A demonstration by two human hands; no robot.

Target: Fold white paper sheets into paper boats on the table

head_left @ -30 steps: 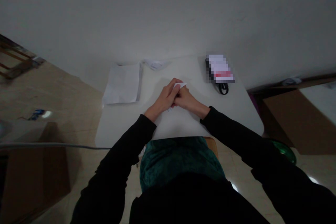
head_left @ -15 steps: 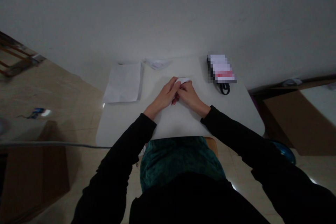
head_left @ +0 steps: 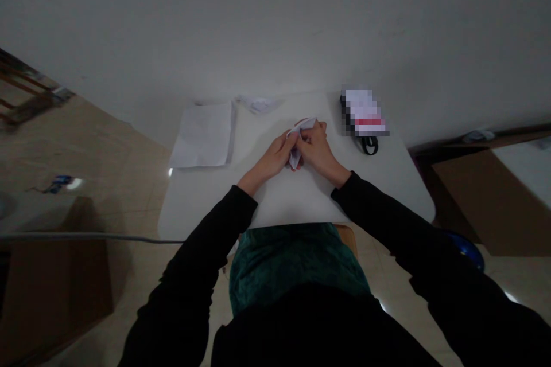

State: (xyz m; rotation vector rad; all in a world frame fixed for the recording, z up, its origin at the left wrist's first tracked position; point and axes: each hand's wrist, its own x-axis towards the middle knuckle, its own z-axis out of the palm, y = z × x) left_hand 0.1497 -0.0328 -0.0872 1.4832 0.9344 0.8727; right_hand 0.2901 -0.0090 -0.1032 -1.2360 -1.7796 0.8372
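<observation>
Over the middle of the white table, a folded piece of white paper is held between both hands. My left hand is closed on its left side, with the thumb lying towards the right hand. From the right, my right hand pinches the same paper, its fingers curled around the upper part. One point of the paper hangs down between the hands, and another flap sticks up past the right fingers. The fingers cover much of the folds.
A stack of white paper lies at the table's left. Behind the hands is a clear crumpled plastic wrapper. A blurred-out item with a black strap sits at the back right. Cardboard boxes stand on the right and left; a wall rises behind.
The hands have drawn slightly apart, the right one moving a little to the right and up. More of the folded paper now shows, with a point hanging below the fingers.
</observation>
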